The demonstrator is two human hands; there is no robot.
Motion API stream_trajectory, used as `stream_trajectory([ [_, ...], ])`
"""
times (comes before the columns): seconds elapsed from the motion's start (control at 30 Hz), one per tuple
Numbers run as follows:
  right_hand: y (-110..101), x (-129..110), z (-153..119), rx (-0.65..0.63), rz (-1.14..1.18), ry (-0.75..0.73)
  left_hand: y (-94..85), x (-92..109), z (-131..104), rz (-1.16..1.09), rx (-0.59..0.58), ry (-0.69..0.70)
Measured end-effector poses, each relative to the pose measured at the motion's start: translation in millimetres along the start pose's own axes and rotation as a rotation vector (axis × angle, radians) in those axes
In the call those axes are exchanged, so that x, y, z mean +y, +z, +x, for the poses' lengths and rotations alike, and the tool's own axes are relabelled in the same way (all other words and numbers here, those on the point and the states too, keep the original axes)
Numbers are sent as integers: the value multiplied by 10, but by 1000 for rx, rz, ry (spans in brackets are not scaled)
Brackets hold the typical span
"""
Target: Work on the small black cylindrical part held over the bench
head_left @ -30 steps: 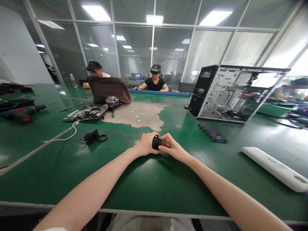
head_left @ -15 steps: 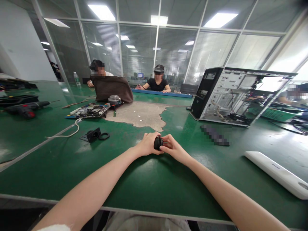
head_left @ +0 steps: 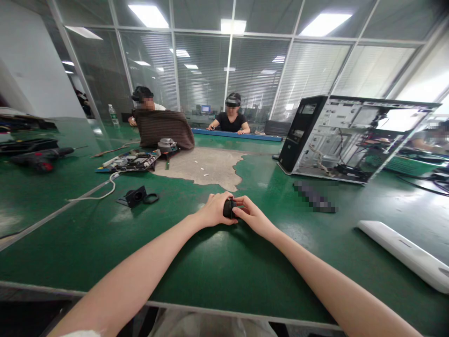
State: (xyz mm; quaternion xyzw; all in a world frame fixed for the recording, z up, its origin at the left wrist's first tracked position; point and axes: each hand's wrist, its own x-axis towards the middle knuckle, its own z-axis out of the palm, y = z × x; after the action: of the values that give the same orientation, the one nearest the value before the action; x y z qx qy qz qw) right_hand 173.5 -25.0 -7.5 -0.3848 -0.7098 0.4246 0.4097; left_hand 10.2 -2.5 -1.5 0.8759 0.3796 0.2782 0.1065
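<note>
Between my two hands, just above the green table [head_left: 210,276], is a small black round part [head_left: 228,208] that looks like a lens or a cap; its exact kind I cannot make out. My left hand [head_left: 215,209] wraps around its left side, with the thumb below and fingers above. The fingertips and thumb of my right hand [head_left: 250,214] pinch its right side. To the left of my hands lie a black square bracket [head_left: 136,196] with a round opening and a black ring [head_left: 151,198].
On the right are an open computer case [head_left: 305,135], a blurred dark object [head_left: 315,197] and a long white device [head_left: 403,252]. A circuit board [head_left: 129,161], a cable [head_left: 111,187] and a power drill [head_left: 42,158] lie on the left. Two people [head_left: 231,122] sit across the table.
The black part has turned slightly between my hands, and my right fingers have shifted a little on it. Both hands stay in nearly the same place.
</note>
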Motion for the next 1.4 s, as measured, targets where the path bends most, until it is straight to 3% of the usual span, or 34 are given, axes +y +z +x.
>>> stream_trajectory([
  [0.27,-8,-89,-38,-68,142,-27,21,-19,6,19,12,16],
  [0.6,24,-2,-4,49,-37,-2,13,-12,9,11,13,9],
  [0.8,14,-72,-44,-42,43,-13,15,-17,4,13,15,13],
  [1.07,27,-11,12,64,-33,-8,-4,-3,3,21,7,17],
  [1.3,9,-86,-58,-43,5,-25,21,-6,2,23,20,4],
  [1.4,22,-85,-59,-20,24,-18,37,-22,-2,27,30,13],
])
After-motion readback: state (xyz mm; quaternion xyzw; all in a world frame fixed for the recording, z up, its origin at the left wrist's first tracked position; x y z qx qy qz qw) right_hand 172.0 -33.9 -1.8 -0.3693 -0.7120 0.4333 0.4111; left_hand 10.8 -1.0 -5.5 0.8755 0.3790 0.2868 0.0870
